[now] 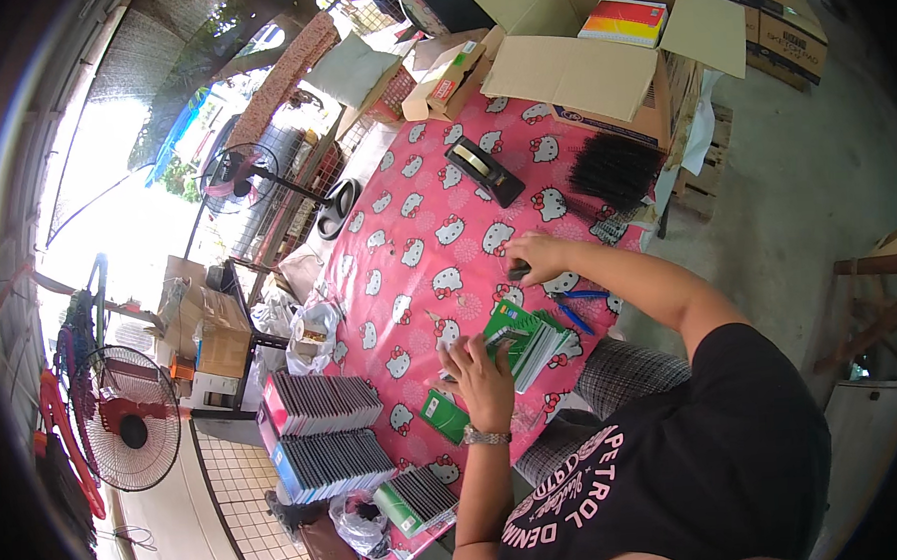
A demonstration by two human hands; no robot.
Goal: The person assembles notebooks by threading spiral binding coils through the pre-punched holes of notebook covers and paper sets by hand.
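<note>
Left hand (481,381) spread loosely beside stacked green notebooks (536,341) near the smooth pink bench's (408,277) edge, gripping nothing I can see; right hand (542,257) curled round a small dark object (518,270). Bristly black bundle (616,173) beyond.

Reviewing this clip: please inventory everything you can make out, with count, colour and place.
Tablecloth: one, pink cat-print, centre
Notebook pile: count unclear, green, between the hands and the lap
Single notebook: one, green, beside left wrist
Notebook rows: three, pink, blue and green ends, lower left
Tape dispenser: one, black, upper middle
Coil bundle: one, black, right table edge
Plier-like tool: one, blue-handled, beside pile
Open carton: one, brown, top right
Closed cartons: several, brown, upper right
Fans: two, dark with reddish blades, left
Left hand: one, bare, at pile's left edge
Right hand: one, bare, holding small dark object
</note>
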